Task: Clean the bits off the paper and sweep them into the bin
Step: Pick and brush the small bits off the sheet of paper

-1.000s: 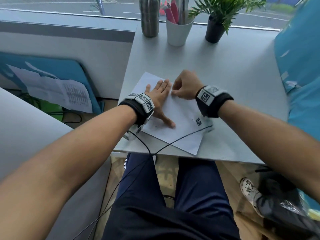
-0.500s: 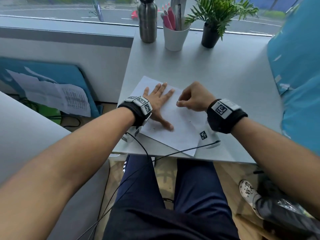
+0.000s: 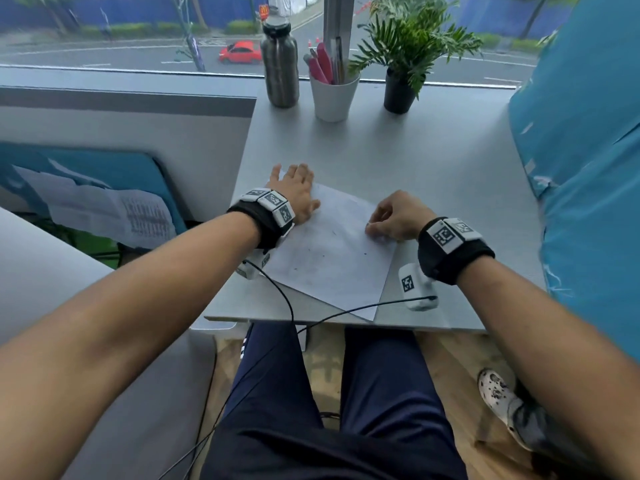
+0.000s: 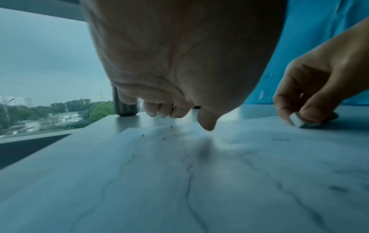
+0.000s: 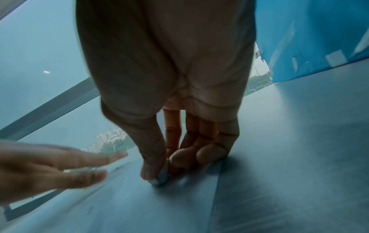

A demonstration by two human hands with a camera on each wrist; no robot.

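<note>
Lying flat on the grey table (image 3: 433, 161): a white paper (image 3: 332, 258) with small dark bits (image 4: 163, 138) near its far left corner.

Resting there with straight, spread fingers: the left hand (image 3: 294, 192). Pinching a small white eraser (image 5: 162, 175) against the paper's right edge: the right hand (image 3: 398, 216).

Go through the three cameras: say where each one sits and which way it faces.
Head: on the head, looking forward and down at the paper on the desk; both forearms and legs show.
Left wrist: under the left hand, looking along its straight fingers over the paper.
Right wrist: under the right hand, looking at the eraser it pinches.
Shared: each wrist view shows the other hand; all show the paper.
</note>
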